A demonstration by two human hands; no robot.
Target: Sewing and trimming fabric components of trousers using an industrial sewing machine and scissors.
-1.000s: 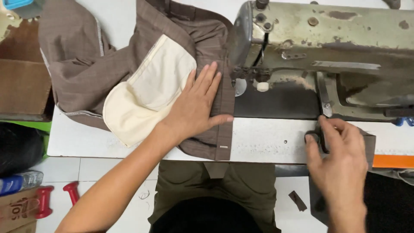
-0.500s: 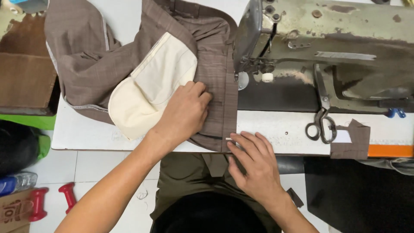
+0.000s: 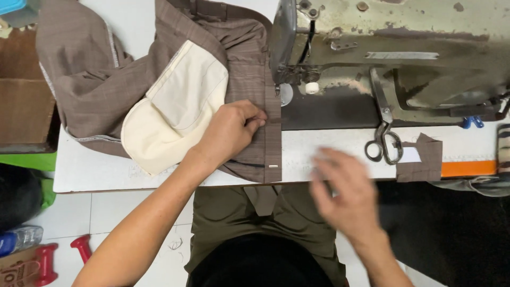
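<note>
two hands work at one white table [image 3: 106, 170], and there is only the head view to go by. the left hand [image 3: 231, 130] lies on the brown checked trousers [image 3: 79, 79], its grip closed to a pinch: fingertips pressed together on the folded waistband edge [image 3: 272, 138], just in front of the needle area of the sewing machine [image 3: 393, 48]. the hold looks meant to keep the fold flat and lined up with the presser foot, so the edge lies straight along the machine bed.

the trousers spread from the back left corner of the table toward the middle, bunched at the far side so the bulk sits away from the needle. the cream pocket lining [image 3: 175, 111] is turned outward and lies to the left of the hand, clear of the seam line. the lower waistband end, with a small metal hook, reaches the table's front edge.

the right hand [image 3: 345, 194] is blurred, hovering over the front edge right of centre; its grip is spread open and it holds nothing.

scissors [image 3: 383, 141] rest on the table against the machine base, handles toward the front within easy reach. a brown fabric scrap [image 3: 422, 159] lies just beside them, near the front right edge.
</note>
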